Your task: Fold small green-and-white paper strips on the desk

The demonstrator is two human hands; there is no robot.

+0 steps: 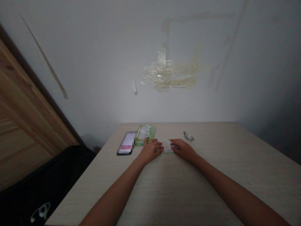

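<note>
A small printed card (167,147) with a pale face and greenish edges lies flat on the table between my hands. My left hand (150,151) rests palm down, fingers apart, with its fingertips at the card's left edge. Curved over the right side of the card, my right hand (184,149) grips it with thumb and fingers and hides that end. Just beyond my left hand is an overlapping pile of green-and-white printed pieces (144,131); my hand covers its near right corner.
Left of the pile lies a phone (127,143) with a blurred-out screen. A small crumpled wrapper (188,136) sits beyond my right hand. The pale wooden table (211,131) meets a wall (105,78) with tape remnants (174,75). Black fabric (47,182) lies at the left.
</note>
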